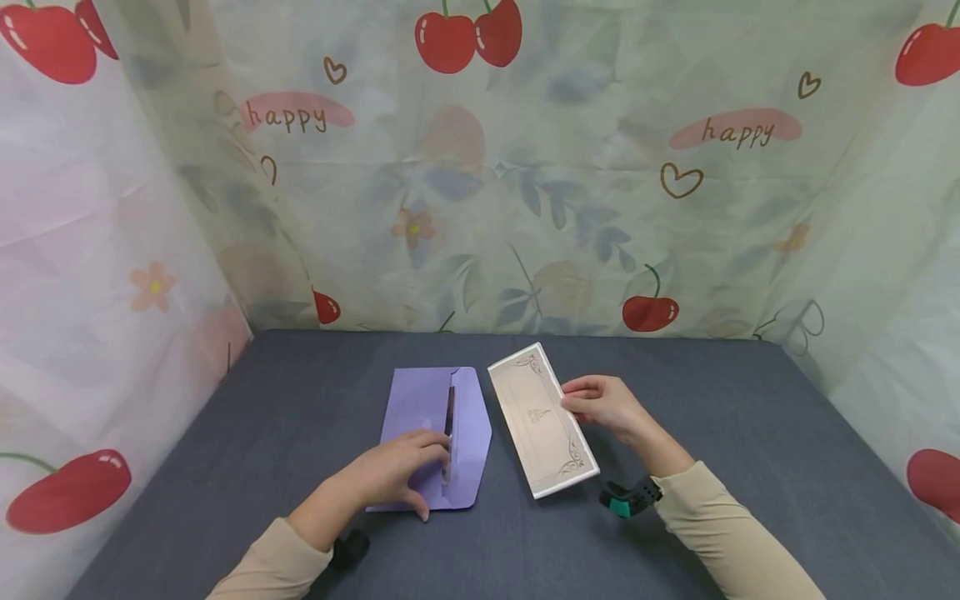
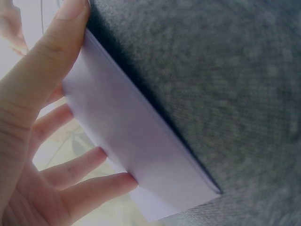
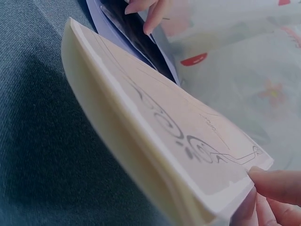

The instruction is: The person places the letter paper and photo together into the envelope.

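A lilac envelope [image 1: 420, 392] lies on the table with its pointed flap folded out to the right and a dark slit along its mouth. My left hand [image 1: 408, 467] rests over its near part, fingertips at the mouth and thumb by the near edge. In the left wrist view, the spread fingers [image 2: 89, 188] touch the edge of the envelope [image 2: 122, 117]. To the right, my right hand [image 1: 603, 404] pinches a cream folded card [image 1: 536, 425] by its right long edge. Scrollwork decorates the card [image 3: 164, 127], which is tilted, its layers slightly parted in the right wrist view.
A dark grey cloth covers the table [image 1: 652, 542]. Patterned curtains with cherries [image 1: 651, 313] and leaves stand behind it and along both sides. A black band with a green patch [image 1: 630, 498] is on the right wrist.
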Demonstrator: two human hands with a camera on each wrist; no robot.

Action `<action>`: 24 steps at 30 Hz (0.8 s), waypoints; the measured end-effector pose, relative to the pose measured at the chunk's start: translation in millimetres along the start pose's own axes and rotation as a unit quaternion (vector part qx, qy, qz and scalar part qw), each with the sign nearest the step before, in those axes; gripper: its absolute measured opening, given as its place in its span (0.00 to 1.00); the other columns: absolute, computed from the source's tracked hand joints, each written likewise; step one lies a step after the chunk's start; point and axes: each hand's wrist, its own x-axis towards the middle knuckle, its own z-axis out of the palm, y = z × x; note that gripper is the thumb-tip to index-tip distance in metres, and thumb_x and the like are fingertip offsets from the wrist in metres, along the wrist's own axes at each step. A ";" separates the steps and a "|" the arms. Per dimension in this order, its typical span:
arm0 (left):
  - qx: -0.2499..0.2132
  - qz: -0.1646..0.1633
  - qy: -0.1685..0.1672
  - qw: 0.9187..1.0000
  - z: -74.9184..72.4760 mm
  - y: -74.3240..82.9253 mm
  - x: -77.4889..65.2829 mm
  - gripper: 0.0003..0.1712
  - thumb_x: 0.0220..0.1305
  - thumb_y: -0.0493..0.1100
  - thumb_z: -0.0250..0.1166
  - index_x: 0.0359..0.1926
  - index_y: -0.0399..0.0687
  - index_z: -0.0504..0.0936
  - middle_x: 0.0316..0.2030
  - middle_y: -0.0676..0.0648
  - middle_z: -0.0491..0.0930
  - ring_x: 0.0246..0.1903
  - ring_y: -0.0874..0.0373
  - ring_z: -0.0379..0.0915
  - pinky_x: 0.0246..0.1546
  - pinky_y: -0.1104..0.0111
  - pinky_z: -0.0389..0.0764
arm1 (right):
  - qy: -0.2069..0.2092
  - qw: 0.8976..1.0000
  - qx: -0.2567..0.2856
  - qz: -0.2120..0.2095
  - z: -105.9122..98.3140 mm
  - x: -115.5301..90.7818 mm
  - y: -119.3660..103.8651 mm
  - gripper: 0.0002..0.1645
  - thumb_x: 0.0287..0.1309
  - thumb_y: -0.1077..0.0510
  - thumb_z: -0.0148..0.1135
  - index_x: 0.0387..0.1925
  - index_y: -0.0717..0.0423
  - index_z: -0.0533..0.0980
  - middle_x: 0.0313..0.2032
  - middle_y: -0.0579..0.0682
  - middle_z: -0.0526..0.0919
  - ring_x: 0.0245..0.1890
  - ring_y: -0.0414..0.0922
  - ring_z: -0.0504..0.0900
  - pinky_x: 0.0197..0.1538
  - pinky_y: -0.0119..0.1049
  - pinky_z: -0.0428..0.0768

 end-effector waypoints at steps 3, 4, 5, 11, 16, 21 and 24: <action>-0.001 -0.001 0.000 1.000 0.5 -0.3 0.0 0.33 0.34 0.55 0.76 0.44 0.47 0.76 0.56 0.44 0.73 0.58 0.48 0.69 0.59 0.56 0.71 | -0.003 1.000 0.003 -0.005 2.3 1.2 0.8 0.20 0.55 0.60 0.63 0.48 0.68 0.75 0.40 0.59 0.84 0.29 0.38 0.79 0.35 0.32 0.81; -0.001 -0.004 -0.002 1.000 0.5 -0.2 -0.1 0.33 0.35 0.55 0.76 0.44 0.47 0.76 0.57 0.44 0.73 0.58 0.47 0.69 0.59 0.56 0.71 | -0.005 1.000 0.003 -0.008 2.9 1.4 1.1 0.20 0.55 0.60 0.63 0.48 0.68 0.75 0.40 0.59 0.84 0.28 0.37 0.79 0.35 0.31 0.81; -0.002 -0.005 -0.004 1.000 0.4 -0.1 -0.1 0.34 0.35 0.55 0.76 0.44 0.47 0.76 0.57 0.44 0.73 0.58 0.47 0.68 0.59 0.56 0.71 | -0.006 1.000 0.004 -0.009 3.7 1.8 1.4 0.20 0.55 0.61 0.62 0.48 0.68 0.75 0.39 0.59 0.84 0.28 0.37 0.79 0.35 0.31 0.81; -0.002 -0.011 -0.011 1.000 0.5 0.0 0.3 0.34 0.35 0.55 0.76 0.44 0.47 0.76 0.57 0.44 0.73 0.59 0.46 0.68 0.60 0.56 0.70 | -0.006 1.000 0.010 -0.009 8.9 3.7 2.2 0.19 0.54 0.61 0.63 0.47 0.68 0.75 0.38 0.59 0.85 0.27 0.37 0.79 0.34 0.31 0.80; -0.003 -0.016 -0.014 1.000 1.6 -0.4 0.6 0.34 0.35 0.56 0.76 0.45 0.48 0.76 0.58 0.45 0.72 0.60 0.48 0.67 0.60 0.57 0.70 | -0.008 1.000 0.009 0.000 13.5 4.9 2.7 0.19 0.54 0.61 0.63 0.47 0.67 0.75 0.38 0.58 0.85 0.28 0.38 0.79 0.34 0.31 0.80; 0.004 -0.005 -0.005 1.000 2.7 -2.0 0.9 0.34 0.34 0.56 0.76 0.44 0.47 0.76 0.57 0.45 0.73 0.58 0.49 0.68 0.59 0.58 0.71 | -0.012 1.000 0.014 0.002 17.9 5.9 3.6 0.19 0.54 0.61 0.63 0.47 0.67 0.75 0.38 0.57 0.85 0.28 0.38 0.79 0.34 0.31 0.80; 0.006 -0.004 -0.004 1.000 2.6 -2.3 1.1 0.34 0.34 0.55 0.76 0.44 0.47 0.76 0.56 0.45 0.73 0.58 0.48 0.69 0.59 0.58 0.71 | -0.010 1.000 0.019 0.008 21.0 7.4 4.0 0.19 0.54 0.62 0.63 0.47 0.67 0.76 0.37 0.57 0.85 0.28 0.38 0.79 0.34 0.31 0.81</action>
